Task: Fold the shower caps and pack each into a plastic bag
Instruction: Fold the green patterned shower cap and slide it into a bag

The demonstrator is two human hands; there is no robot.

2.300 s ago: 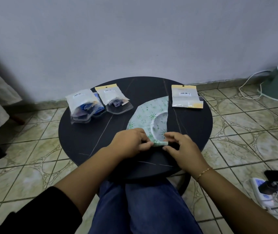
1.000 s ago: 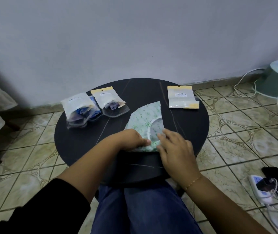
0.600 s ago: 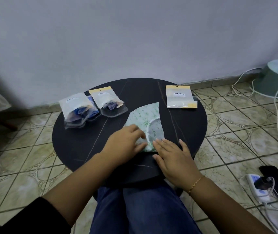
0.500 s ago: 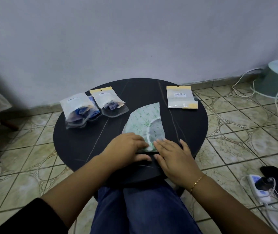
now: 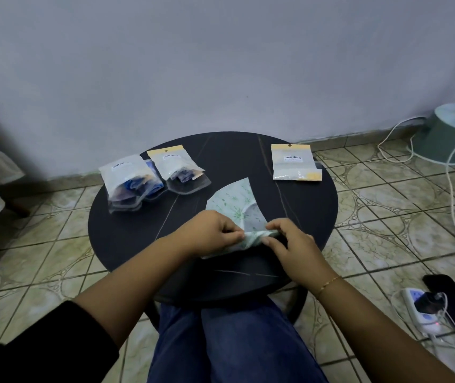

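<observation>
One head-worn wide-angle view looks forward and down from a seated person's height, close over a round black table [image 5: 126,244], with the wall [image 5: 220,64] behind and tiled floor [image 5: 386,217] around.

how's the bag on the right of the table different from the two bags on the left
The right bag lies flat and looks empty; the left bags bulge with folded blue caps inside. The right bag sits alone, while the left bags overlap each other. All have a barcode label; yellow header strips show on the right bag and one left bag.
</observation>
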